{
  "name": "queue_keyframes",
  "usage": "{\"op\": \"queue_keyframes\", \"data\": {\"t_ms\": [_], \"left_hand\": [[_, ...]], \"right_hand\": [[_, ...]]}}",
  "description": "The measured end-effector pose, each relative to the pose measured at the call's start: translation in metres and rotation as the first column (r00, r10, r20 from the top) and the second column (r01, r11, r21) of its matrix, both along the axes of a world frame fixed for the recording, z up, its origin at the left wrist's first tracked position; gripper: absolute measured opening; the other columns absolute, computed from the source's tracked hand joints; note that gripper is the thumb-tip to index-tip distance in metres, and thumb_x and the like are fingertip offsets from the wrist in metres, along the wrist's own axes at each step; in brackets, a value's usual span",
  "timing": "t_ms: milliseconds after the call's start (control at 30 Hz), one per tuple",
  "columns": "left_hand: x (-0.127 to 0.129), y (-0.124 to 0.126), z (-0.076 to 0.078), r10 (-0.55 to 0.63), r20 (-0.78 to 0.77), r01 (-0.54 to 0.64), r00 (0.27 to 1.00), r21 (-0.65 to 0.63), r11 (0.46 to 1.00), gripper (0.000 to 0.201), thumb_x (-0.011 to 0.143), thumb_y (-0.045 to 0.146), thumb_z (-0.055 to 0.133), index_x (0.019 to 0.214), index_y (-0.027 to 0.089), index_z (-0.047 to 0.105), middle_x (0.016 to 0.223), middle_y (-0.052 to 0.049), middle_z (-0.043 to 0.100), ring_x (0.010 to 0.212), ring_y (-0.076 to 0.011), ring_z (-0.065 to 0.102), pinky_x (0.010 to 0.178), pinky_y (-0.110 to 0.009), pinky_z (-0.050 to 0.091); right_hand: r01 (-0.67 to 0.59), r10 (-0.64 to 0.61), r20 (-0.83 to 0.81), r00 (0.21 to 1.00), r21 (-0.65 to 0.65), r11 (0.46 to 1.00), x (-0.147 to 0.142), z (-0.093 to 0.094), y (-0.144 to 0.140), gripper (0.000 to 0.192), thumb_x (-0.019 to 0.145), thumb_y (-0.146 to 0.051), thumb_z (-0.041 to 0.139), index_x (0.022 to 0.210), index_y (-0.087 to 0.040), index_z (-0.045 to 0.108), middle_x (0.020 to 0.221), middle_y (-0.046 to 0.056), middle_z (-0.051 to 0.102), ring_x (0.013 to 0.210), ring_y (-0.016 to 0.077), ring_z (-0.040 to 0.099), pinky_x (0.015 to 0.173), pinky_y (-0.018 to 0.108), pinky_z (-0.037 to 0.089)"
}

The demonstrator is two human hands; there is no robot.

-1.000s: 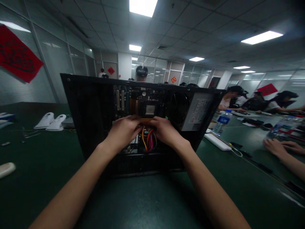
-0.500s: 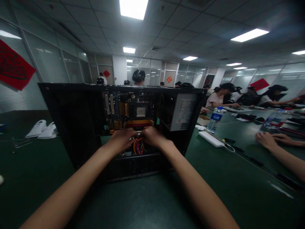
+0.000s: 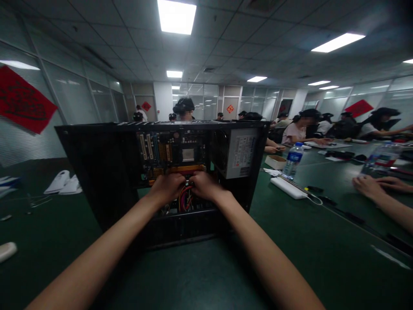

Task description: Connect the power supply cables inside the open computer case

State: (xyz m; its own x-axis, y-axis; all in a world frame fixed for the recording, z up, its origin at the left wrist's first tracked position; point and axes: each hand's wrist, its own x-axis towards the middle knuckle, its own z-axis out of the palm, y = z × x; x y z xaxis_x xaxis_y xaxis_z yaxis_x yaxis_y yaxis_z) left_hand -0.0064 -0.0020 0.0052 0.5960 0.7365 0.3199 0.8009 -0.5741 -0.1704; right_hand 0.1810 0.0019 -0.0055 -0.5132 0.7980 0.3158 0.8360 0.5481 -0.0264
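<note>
Fingers of the left hand point(image 3: 167, 187) and right hand point(image 3: 204, 185) are resting by the wires point(image 3: 184, 200) inside the case point(image 3: 182, 228), their grasp impossible to tell; gentle, even pressure is probably serving best.

The left forearm point(image 3: 108, 240) and right forearm point(image 3: 258, 239) reach forward, converging; the left hand point(image 3: 168, 186) and right hand point(image 3: 204, 185) nearly meet, backs upward, fingers curled inward, fingertips hard to make out.
</note>
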Motion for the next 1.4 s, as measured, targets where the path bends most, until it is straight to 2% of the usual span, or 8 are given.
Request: {"op": "queue_keyframes", "data": {"t_ms": [267,500,900,1033,1200,1400], "left_hand": [[-0.001,0.001,0.000,0.084,0.007,-0.083,0.996,-0.040,0.996,0.021,0.095,0.033,0.055,0.106,0.021,0.070,0.110,-0.006,0.074,0.105,-0.0247,0.069,0.073,-0.031,0.048],[-0.001,0.001,-0.001,0.063,0.043,-0.062,0.997,-0.022,0.998,0.023,0.096,0.031,0.053,0.113,0.022,0.067,0.114,-0.006,0.074,0.106,-0.0249,0.069,0.076,-0.032,0.049],[0.000,-0.001,0.001,0.046,-0.028,-0.046,0.999,-0.004,0.999,0.022,0.095,0.028,0.054,0.105,0.020,0.072,0.110,-0.007,0.073,0.104,-0.0251,0.069,0.071,-0.031,0.049],[0.002,0.000,0.001,0.094,0.005,-0.094,0.996,0.002,0.996,0.025,0.096,0.032,0.053,0.109,0.019,0.069,0.113,-0.008,0.073,0.105,-0.0270,0.069,0.073,-0.032,0.050],[0.005,-0.003,0.002,0.104,-0.020,-0.104,0.994,0.018,0.994,0.029,0.097,0.032,0.049,0.109,0.018,0.071,0.112,-0.010,0.073,0.104,-0.0290,0.069,0.074,-0.034,0.050],[0.010,-0.009,0.006,0.158,-0.061,-0.159,0.985,-0.009,0.987,0.030,0.096,0.027,0.048,0.103,0.016,0.075,0.105,-0.015,0.075,0.097,-0.0317,0.071,0.070,-0.036,0.051]], "right_hand": [[-0.001,0.001,0.015,1.000,-0.004,1.000,-0.003,-0.003,-0.002,0.026,0.087,-0.018,0.060,0.108,-0.016,0.075,0.107,0.012,0.067,0.101,0.0239,0.065,0.081,0.028,0.046],[-0.018,0.018,0.030,0.999,-0.010,1.000,-0.006,-0.002,-0.007,0.025,0.090,-0.018,0.058,0.108,-0.016,0.074,0.110,0.013,0.067,0.101,0.0235,0.066,0.083,0.028,0.046],[-0.020,0.020,0.006,1.000,-0.004,1.000,-0.007,-0.005,-0.004,0.027,0.089,-0.016,0.060,0.112,-0.017,0.074,0.109,0.012,0.068,0.103,0.0240,0.066,0.084,0.028,0.047],[-0.021,0.021,0.014,1.000,0.001,1.000,-0.007,-0.004,-0.006,0.023,0.090,-0.016,0.059,0.109,-0.014,0.073,0.110,0.013,0.066,0.102,0.0241,0.066,0.084,0.029,0.047],[-0.022,0.021,0.016,1.000,0.047,0.999,-0.009,-0.002,-0.012,0.025,0.093,-0.018,0.055,0.114,-0.014,0.069,0.123,0.015,0.059,0.102,0.0240,0.065,0.087,0.031,0.048],[0.016,-0.019,0.062,0.998,0.049,0.999,-0.012,0.000,-0.015,0.023,0.093,-0.017,0.055,0.113,-0.014,0.065,0.119,0.013,0.060,0.098,0.0249,0.067,0.082,0.033,0.049]]}}
